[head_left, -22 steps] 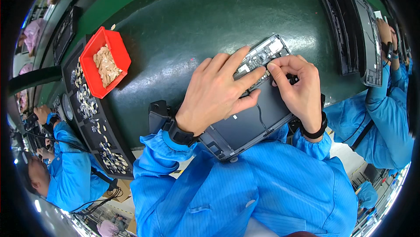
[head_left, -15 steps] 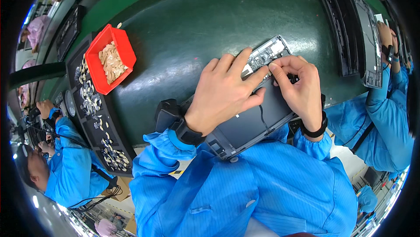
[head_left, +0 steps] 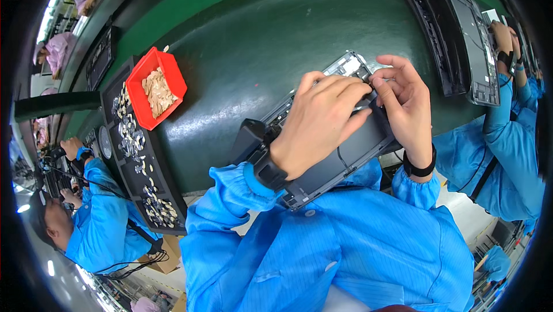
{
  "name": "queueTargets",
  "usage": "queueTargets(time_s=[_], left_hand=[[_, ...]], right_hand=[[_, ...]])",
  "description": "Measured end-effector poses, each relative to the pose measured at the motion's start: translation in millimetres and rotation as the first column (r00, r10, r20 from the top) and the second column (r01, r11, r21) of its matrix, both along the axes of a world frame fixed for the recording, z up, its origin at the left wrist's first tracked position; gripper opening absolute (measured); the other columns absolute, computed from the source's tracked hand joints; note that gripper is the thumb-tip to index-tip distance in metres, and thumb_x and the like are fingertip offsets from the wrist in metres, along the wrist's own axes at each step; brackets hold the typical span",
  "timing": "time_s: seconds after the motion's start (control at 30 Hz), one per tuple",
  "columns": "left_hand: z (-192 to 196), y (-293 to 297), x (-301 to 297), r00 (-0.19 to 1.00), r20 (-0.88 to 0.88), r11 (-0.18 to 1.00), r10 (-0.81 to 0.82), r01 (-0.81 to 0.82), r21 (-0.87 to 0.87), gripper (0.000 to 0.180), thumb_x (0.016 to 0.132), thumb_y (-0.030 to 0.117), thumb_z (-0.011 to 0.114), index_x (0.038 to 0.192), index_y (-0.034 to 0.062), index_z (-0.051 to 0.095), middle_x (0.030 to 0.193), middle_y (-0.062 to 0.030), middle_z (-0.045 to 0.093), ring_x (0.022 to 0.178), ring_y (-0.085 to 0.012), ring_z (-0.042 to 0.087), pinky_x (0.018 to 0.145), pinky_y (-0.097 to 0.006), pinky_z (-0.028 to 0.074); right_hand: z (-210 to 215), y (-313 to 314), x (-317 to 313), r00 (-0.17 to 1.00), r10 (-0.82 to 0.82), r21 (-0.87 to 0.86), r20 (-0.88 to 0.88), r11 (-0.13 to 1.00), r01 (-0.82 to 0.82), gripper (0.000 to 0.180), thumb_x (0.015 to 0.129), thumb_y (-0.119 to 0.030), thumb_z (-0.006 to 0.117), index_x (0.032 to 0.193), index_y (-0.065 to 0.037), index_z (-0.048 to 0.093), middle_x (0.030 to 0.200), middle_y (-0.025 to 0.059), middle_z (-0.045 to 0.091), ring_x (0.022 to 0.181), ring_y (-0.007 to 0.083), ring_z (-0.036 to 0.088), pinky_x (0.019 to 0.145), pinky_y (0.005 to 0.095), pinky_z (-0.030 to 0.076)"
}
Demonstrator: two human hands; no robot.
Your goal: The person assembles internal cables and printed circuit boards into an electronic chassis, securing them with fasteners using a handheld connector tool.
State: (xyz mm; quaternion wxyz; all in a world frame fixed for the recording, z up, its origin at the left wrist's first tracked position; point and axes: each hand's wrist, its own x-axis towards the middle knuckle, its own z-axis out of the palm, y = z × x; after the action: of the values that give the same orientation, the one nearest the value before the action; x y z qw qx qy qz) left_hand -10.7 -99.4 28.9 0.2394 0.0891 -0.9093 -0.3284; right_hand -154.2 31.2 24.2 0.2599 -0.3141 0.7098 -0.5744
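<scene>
A dark grey open laptop casing (head_left: 317, 172) lies at the table's near edge, with small metal parts and a circuit strip along its far side. My left hand (head_left: 322, 122) reaches across it, fingers loosely bent and thumb apart, the index fingertip close to my right thumb. At the casing's right far corner is my right hand (head_left: 410, 104), thumb and index fingertips close together, the other fingers raised. What lies between those fingertips is too small and dark to make out. Part of the circuit strip is hidden under my left hand.
A red bin (head_left: 180, 84) of tan flat pieces stands on a black compartment tray (head_left: 173, 188) holding many small pieces. Several dark laptop casings (head_left: 461, 41) lean upright at the far right. Co-workers in blue sit left and right of the green table (head_left: 247, 41).
Both hands have shifted slightly right along the casing. My left fingers, spread before, are now closer together and more bent. My right fingers have lifted and opened outward. The view has turned slightly.
</scene>
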Motion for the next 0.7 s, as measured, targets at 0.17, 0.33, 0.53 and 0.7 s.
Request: queueTargets(time_s=[0.17,0.33,0.53,0.7], left_hand=[[-8.9,1.2,-14.9,0.995,0.053,0.996,-0.088,0.087,0.008,0.018,0.086,0.013,0.078,0.103,0.0056,0.076,0.105,-0.0065,0.076,0.099,-0.0226,0.07,0.086,-0.035,0.049],[-3.5,0.9,-15.3,0.985,0.072,0.981,-0.157,0.164,-0.102,0.016,0.084,0.011,0.078,0.098,0.0041,0.077,0.102,-0.006,0.075,0.095,-0.0213,0.069,0.081,-0.035,0.051],[0.8,3.2,-20.0,0.982,0.103,0.957,-0.156,0.176,-0.231,0.019,0.08,0.01,0.079,0.099,0.0056,0.077,0.096,-0.004,0.072,0.091,-0.0208,0.068,0.079,-0.034,0.05],[-3.7,3.4,-23.4,0.983,0.106,0.964,-0.148,0.167,-0.208,0.017,0.081,0.011,0.08,0.098,0.0064,0.078,0.095,-0.0034,0.071,0.09,-0.0207,0.067,0.077,-0.035,0.051]], right_hand=[[-4.6,10.0,-8.7,0.988,-0.021,-0.134,0.156,0.99,0.042,0.034,0.102,-0.001,0.06,0.135,0.001,0.053,0.112,0.0093,0.068,0.078,0.0068,0.061,0.068,0.0209,0.048],[-13.1,29.4,-35.4,0.986,-0.163,-0.088,0.038,0.982,0.166,0.035,0.102,-0.005,0.063,0.136,-0.001,0.055,0.114,0.009,0.067,0.076,0.005,0.058,0.068,0.0196,0.047],[-20.1,34.9,-36.5,0.984,-0.172,-0.077,0.039,0.982,0.175,0.033,0.101,-0.004,0.064,0.134,0.0,0.057,0.112,0.0065,0.067,0.074,0.0016,0.053,0.067,0.0179,0.044],[-27.3,31.8,-33.3,0.988,-0.155,-0.046,-0.027,0.987,0.153,0.031,0.1,-0.004,0.065,0.13,-0.001,0.06,0.109,0.0044,0.067,0.07,0.0,0.049,0.061,0.0184,0.038]])
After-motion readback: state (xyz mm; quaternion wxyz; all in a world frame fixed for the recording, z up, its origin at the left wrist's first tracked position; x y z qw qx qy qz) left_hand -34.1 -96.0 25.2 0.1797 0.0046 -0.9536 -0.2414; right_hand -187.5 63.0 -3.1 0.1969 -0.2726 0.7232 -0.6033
